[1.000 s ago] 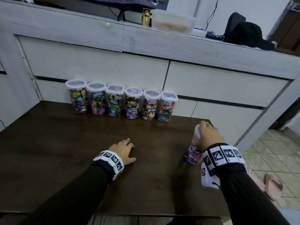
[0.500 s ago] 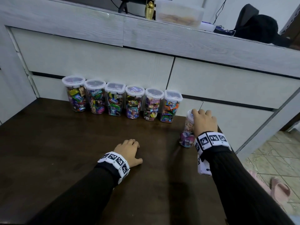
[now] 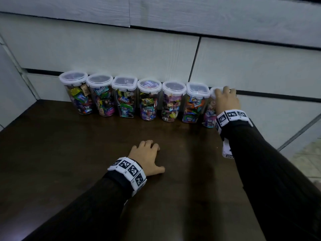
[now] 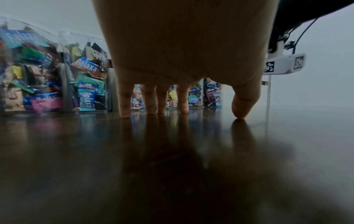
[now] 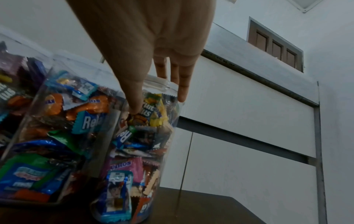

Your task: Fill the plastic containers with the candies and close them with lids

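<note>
Left hand (image 3: 146,156) lies palm down, fingers (image 4: 124,100) slightly bent with tips touching the surface, thumb spread to the side; it holds nothing. Left forearm in black sleeve, marker band at wrist. Right arm is stretched forward, well ahead of the left. Right hand (image 3: 225,100) is draped from above, thumb and fingers (image 5: 182,84) pointing down in a top grip.

Dark brown table (image 3: 69,153), white lids (image 3: 73,77), multicoloured candies (image 3: 146,108)
</note>
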Action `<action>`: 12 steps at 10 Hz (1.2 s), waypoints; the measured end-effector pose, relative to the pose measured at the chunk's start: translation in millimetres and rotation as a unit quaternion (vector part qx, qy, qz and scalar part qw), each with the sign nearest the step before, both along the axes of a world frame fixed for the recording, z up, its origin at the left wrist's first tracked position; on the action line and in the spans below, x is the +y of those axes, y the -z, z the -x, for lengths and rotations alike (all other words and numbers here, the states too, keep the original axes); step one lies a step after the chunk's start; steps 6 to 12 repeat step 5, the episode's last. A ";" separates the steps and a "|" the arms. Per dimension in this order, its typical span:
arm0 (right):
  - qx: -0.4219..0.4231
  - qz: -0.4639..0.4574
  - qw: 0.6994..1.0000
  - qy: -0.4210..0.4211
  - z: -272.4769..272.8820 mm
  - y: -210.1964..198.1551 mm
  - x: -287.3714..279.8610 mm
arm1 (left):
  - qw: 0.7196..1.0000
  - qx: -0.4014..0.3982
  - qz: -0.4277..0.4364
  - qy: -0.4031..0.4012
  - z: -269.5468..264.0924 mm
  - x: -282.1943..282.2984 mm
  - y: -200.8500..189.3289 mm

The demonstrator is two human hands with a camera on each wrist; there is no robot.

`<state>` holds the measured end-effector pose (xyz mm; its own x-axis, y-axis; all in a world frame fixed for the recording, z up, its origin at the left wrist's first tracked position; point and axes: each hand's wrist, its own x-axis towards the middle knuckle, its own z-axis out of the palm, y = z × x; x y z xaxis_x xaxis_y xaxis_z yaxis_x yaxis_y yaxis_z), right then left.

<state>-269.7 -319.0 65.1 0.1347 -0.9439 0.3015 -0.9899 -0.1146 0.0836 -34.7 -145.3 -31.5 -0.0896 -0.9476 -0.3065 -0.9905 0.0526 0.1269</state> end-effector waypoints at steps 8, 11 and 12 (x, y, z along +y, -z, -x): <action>-0.049 0.005 0.997 0.066 -11.9 3.2 8.9 | 1.000 -0.003 0.008 -0.007 1.0 4.1 0.3; -0.049 0.005 0.997 0.066 -11.9 3.2 8.9 | 1.000 -0.003 0.008 -0.007 1.0 4.1 0.3; -0.049 0.005 0.997 0.066 -11.9 3.2 8.9 | 1.000 -0.003 0.008 -0.007 1.0 4.1 0.3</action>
